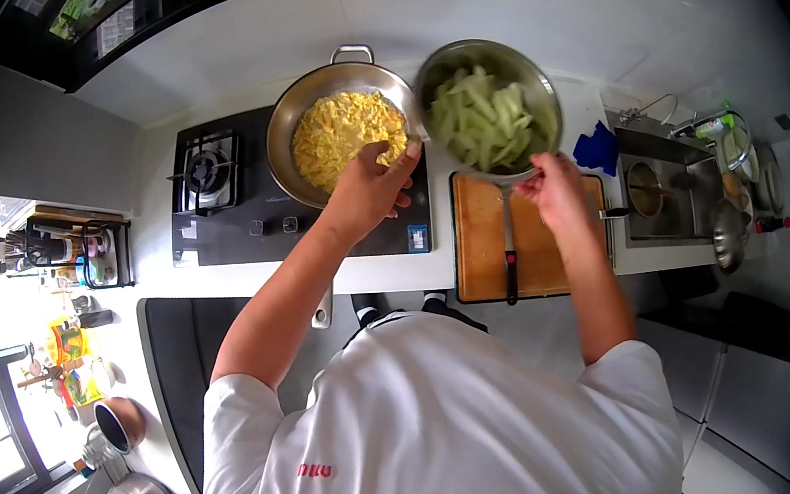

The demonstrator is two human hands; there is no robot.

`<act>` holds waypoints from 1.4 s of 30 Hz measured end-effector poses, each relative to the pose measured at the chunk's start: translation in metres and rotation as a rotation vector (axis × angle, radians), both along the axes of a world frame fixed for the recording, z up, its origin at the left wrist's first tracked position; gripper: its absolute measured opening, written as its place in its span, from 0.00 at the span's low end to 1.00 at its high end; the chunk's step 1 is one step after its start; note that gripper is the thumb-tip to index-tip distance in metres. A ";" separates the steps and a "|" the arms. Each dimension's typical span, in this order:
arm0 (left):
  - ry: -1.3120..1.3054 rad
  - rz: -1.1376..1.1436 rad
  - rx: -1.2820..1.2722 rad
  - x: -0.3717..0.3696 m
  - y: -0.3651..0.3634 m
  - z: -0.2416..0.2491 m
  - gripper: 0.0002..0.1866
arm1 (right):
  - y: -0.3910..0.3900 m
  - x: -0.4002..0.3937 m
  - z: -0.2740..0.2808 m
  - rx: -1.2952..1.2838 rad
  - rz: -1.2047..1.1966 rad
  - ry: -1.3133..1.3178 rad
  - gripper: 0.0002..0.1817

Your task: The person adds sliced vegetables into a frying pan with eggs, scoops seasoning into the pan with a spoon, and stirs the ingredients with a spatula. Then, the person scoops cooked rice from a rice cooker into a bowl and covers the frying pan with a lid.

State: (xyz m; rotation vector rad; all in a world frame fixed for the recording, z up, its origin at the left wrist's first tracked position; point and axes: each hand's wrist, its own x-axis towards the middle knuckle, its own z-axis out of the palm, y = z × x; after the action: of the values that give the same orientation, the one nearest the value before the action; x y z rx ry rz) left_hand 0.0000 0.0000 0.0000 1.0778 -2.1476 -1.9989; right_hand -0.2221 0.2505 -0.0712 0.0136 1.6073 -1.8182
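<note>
A metal bowl (553, 114) full of pale green cut vegetable pieces (482, 113) is held up over the counter, beside the pan and above the back of the cutting board. My right hand (557, 192) pinches its near rim. My left hand (375, 189) hovers over the near right side of the steel pan (280, 127), thumb stretched toward the bowl, fingers apart; I see nothing in it. Yellow scrambled egg (344, 133) lies in the pan on the stove. The pan's long handle (323, 310) sticks out toward me, partly hidden by my left forearm.
A knife (509, 256) lies on the wooden cutting board (557, 249). A blue cloth (596, 150) is by the sink (702, 204), which holds a pot (645, 188). The left burner (208, 172) has no pan. A rack of jars (77, 246) stands at the left.
</note>
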 end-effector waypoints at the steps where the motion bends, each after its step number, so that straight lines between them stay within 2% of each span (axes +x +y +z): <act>1: 0.012 0.026 0.023 -0.007 0.000 0.005 0.45 | -0.010 0.013 0.007 0.004 -0.017 0.054 0.18; 2: 0.020 0.051 0.047 -0.011 0.000 0.005 0.41 | -0.021 0.027 0.023 -0.036 0.044 0.049 0.17; 3: -0.031 0.065 -0.039 0.026 -0.019 0.025 0.37 | -0.053 0.083 0.032 -0.093 0.033 -0.025 0.17; 5: -0.010 0.095 -0.048 0.053 -0.028 0.021 0.30 | -0.063 0.103 0.033 -0.118 0.157 -0.063 0.17; 8: 0.039 0.262 -0.178 0.075 -0.054 0.020 0.19 | -0.099 0.121 0.030 -0.147 0.322 -0.073 0.18; 10: 0.022 0.340 -0.276 0.084 -0.081 0.025 0.18 | -0.121 0.132 0.023 -0.188 0.433 -0.083 0.19; 13: -0.034 0.315 -0.431 0.096 -0.115 0.034 0.19 | -0.118 0.129 0.003 -0.052 0.597 0.215 0.22; 14: -0.084 0.312 -0.514 0.096 -0.123 0.038 0.19 | -0.104 0.127 0.003 0.064 0.573 0.312 0.22; 16: -0.177 0.305 -0.673 0.093 -0.135 0.047 0.19 | -0.062 0.109 -0.038 0.552 0.546 1.094 0.26; 18: -0.213 0.315 -0.695 0.091 -0.148 0.045 0.19 | 0.001 0.090 -0.145 0.814 0.381 1.344 0.34; 20: -0.241 0.314 -0.721 0.087 -0.154 0.043 0.19 | 0.057 0.097 -0.159 1.141 0.673 1.035 0.39; 22: -0.261 0.295 -0.747 0.081 -0.156 0.042 0.19 | 0.085 0.111 -0.142 1.130 0.749 0.791 0.38; 25: -0.289 0.329 -0.686 0.069 -0.153 0.040 0.18 | 0.099 0.113 -0.179 1.113 0.534 0.705 0.32; 28: -0.356 0.317 -0.702 0.057 -0.160 0.028 0.18 | 0.109 0.108 -0.201 0.703 0.316 0.606 0.23; 29: -0.366 0.299 -0.706 0.054 -0.165 0.025 0.18 | 0.110 0.106 -0.204 0.585 0.270 0.501 0.21; 31: -0.400 0.252 -0.709 0.051 -0.164 0.020 0.19 | 0.084 0.125 -0.117 0.358 0.177 0.275 0.16; 33: -0.387 0.239 -0.708 0.047 -0.165 0.013 0.19 | 0.053 0.123 -0.061 0.391 0.341 0.363 0.16; 35: -0.406 0.216 -0.750 0.040 -0.164 0.010 0.18 | 0.014 0.118 -0.031 0.363 0.383 0.938 0.16; 37: -0.461 0.185 -0.836 0.031 -0.162 0.009 0.18 | -0.024 0.108 -0.010 0.362 0.616 0.871 0.17; 40: -0.506 0.053 -1.150 0.022 -0.175 -0.013 0.17 | -0.072 0.110 -0.007 0.426 0.793 0.848 0.15; 42: -0.571 -0.059 -1.267 0.014 -0.180 -0.022 0.18 | -0.086 0.120 -0.015 0.428 0.772 0.907 0.20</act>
State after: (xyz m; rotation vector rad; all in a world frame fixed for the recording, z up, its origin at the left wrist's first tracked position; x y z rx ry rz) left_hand 0.0145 -0.1796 -0.0219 1.2792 -2.8487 0.0008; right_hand -0.1022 0.1644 -0.0863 -1.2041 2.1295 -0.8560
